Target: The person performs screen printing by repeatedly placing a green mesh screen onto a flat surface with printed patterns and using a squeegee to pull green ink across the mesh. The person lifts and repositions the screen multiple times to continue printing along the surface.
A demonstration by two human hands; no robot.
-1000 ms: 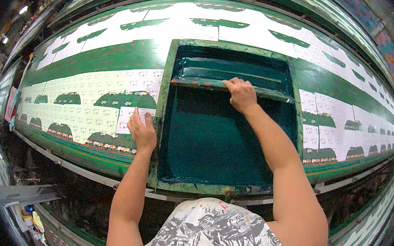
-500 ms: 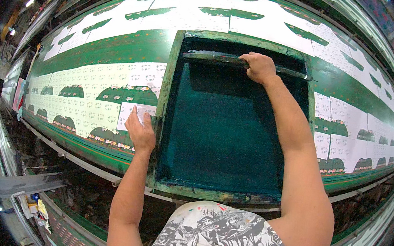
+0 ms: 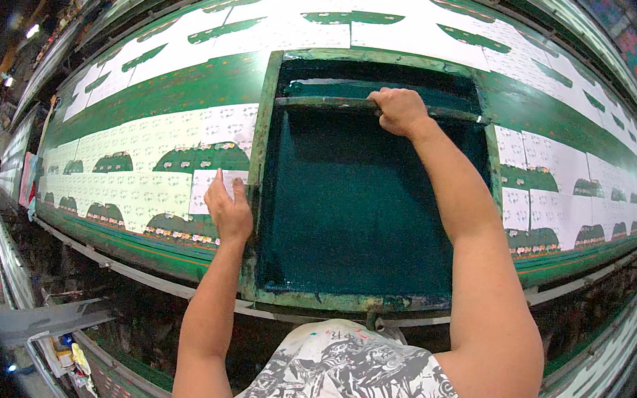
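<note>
A screen-printing frame [image 3: 261, 155] with worn green edges lies over the green printing table, its mesh dark teal with ink. Across the far part of the screen runs a long squeegee [image 3: 320, 102]. My right hand [image 3: 401, 112] is closed around its bar, a little right of the middle, with the arm stretched over the screen. A band of wet ink shows just beyond the bar. My left hand [image 3: 230, 210] rests beside the frame's left edge, fingers extended and thumb apart, over a small white printed piece [image 3: 204, 188]. It holds nothing.
White printed cloth panels [image 3: 134, 127] with curved cut-outs lie in rows along the green table [image 3: 168, 88], on both sides of the frame and beyond it. A metal rail [image 3: 135, 273] follows the near edge. Small items [image 3: 69, 359] sit at the lower left.
My right hand has drawn the squeegee slightly toward me, baring a strip of ink behind it. My left hand stays by the frame's left edge. The view has shifted slightly.
</note>
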